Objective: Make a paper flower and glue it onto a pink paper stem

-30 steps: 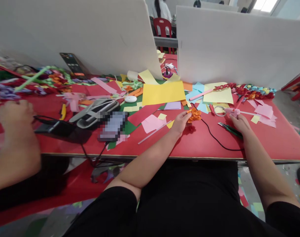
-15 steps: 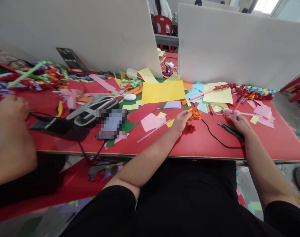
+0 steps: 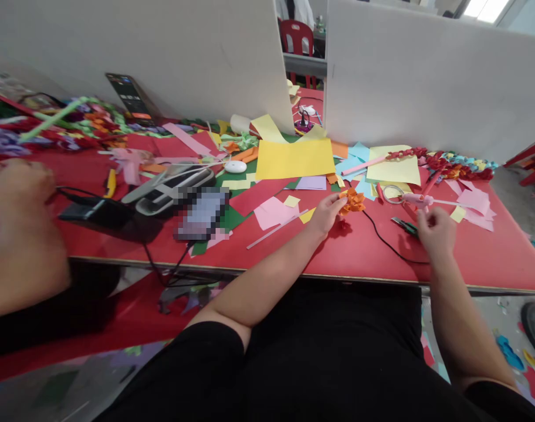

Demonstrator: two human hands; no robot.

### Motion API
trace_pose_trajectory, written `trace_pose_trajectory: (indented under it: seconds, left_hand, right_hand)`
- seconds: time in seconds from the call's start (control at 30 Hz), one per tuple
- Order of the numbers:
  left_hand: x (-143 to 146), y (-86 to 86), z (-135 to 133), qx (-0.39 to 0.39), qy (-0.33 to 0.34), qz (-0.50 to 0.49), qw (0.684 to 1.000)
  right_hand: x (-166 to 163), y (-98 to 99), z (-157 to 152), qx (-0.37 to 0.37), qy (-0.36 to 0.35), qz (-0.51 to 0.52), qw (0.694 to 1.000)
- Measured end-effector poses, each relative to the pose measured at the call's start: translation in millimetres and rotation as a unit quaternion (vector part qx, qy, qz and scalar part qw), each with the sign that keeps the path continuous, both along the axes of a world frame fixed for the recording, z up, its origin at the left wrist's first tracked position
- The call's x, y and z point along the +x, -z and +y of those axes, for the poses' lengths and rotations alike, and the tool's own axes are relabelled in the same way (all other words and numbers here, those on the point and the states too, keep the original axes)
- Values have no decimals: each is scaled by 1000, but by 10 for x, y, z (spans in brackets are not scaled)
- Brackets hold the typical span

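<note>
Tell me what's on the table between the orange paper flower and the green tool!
In the head view, a black cord curves across the red table between the orange paper flower and the green tool.

No writing can be made out. The phone at far left (image 3: 133,98) shows small pale marks, too blurred to read; the nearer phone (image 3: 203,214) is pixelated.
</note>
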State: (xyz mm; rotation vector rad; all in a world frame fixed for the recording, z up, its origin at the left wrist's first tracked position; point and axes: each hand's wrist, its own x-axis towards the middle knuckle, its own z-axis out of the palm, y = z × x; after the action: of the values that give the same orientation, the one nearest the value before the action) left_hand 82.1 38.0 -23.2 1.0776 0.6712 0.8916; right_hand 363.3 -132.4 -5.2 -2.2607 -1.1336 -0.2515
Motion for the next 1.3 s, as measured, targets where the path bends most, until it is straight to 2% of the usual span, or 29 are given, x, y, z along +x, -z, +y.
trace_pose_trajectory:
  seconds: [0.07, 0.17, 0.23, 0.37, 0.6, 0.77, 0.97, 1.17, 1.3]
  left_hand:
    - [5, 5, -1, 6, 0, 3, 1000]
    - [13, 23, 27, 17, -18, 9, 1000]
    - [13, 38, 63, 30, -38, 11, 999]
    - [0, 58, 128, 51, -67, 18, 996]
    - [25, 94, 154, 53, -56, 1, 997]
    - [46, 112, 166, 66, -50, -34, 996]
    - [28, 110, 157, 80, -48, -15, 996]
    - [19, 101, 149, 90, -32, -22, 995]
    - [34, 122, 167, 98, -39, -23, 994]
  right_hand:
    - [-378, -15, 112, -78, -118, 14, 990]
    - [-905, -22, 399, -136, -257, 19, 957]
    - [-1171, -6, 587, -172, -289, 43, 941]
    - [-1462, 67, 757, -203, -270, 55, 940]
    - [-1414, 113, 639, -176, -348, 30, 920]
    - [-1382, 139, 675, -180, -339, -5, 923]
    - [-1470, 149, 690, -155, -332, -11, 930]
    - [-1450, 225, 698, -129, -378, -10, 917]
    - [-1436, 257, 701, -140, -383, -20, 913]
